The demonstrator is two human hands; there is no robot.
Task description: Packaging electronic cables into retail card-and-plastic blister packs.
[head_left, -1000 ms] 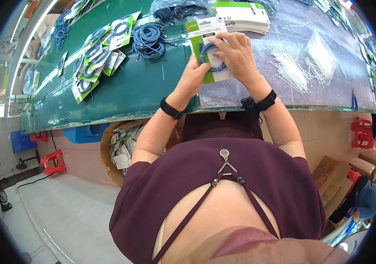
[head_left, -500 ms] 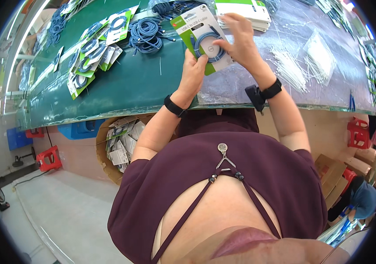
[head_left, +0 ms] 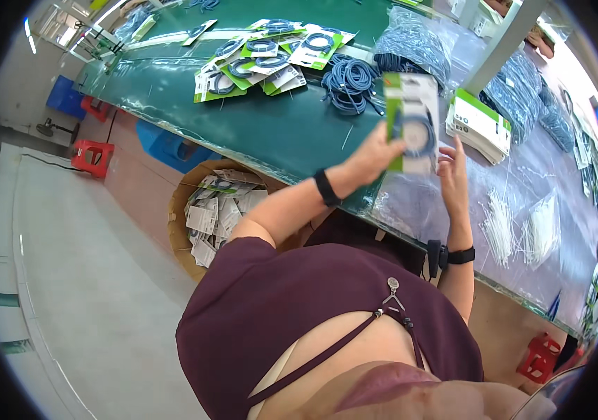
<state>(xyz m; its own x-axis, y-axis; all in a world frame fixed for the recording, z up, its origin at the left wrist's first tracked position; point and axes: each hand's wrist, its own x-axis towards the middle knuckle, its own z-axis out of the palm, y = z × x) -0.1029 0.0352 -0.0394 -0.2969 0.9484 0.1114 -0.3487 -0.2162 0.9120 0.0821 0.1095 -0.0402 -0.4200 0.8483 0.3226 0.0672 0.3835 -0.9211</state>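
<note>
My left hand (head_left: 376, 152) grips the left edge of a green-and-white packaging card with a coiled blue cable (head_left: 419, 136) fastened to it. The card is held up over the table and is slightly smeared by motion. Just off its right edge is my right hand (head_left: 454, 171), fingers stretched out and apart, holding nothing. Beyond the card lies a loose bundle of coiled blue cables (head_left: 350, 82). A stack of blank-looking white and green cards (head_left: 480, 126) sits right of my right hand.
Finished cable cards (head_left: 264, 59) lie in a pile on the green table (head_left: 138, 80). Bagged blue cables (head_left: 411, 42) are at the back. White cable ties (head_left: 501, 227) lie at the right. A carton of cards (head_left: 176, 217) stands below the table edge. Another person's hand (head_left: 540, 43) shows far right.
My view has turned toward the left. My right hand has come off the card, and my left hand alone now holds it, turned more upright.
</note>
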